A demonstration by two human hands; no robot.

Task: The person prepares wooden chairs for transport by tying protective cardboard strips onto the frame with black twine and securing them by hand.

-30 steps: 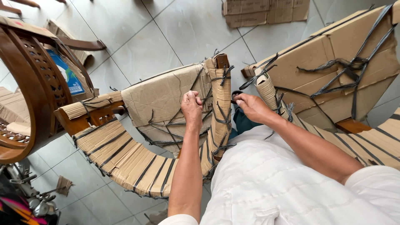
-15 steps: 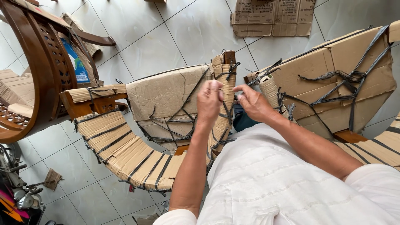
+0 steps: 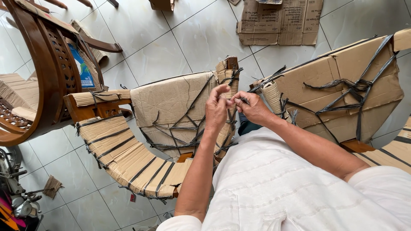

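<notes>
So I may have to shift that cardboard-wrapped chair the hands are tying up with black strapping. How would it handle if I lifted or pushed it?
The cardboard-wrapped chair is probably stiff: a wooden frame shows under the wrap. It is likely awkward to lift, given its curved arm. On the smooth floor tiles it would probably slide.

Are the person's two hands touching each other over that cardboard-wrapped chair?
Touching. The head view shows the left hand and right hand meeting at the fingertips, pinching black strapping on the cardboard-wrapped chair, with no gap between them.
</notes>
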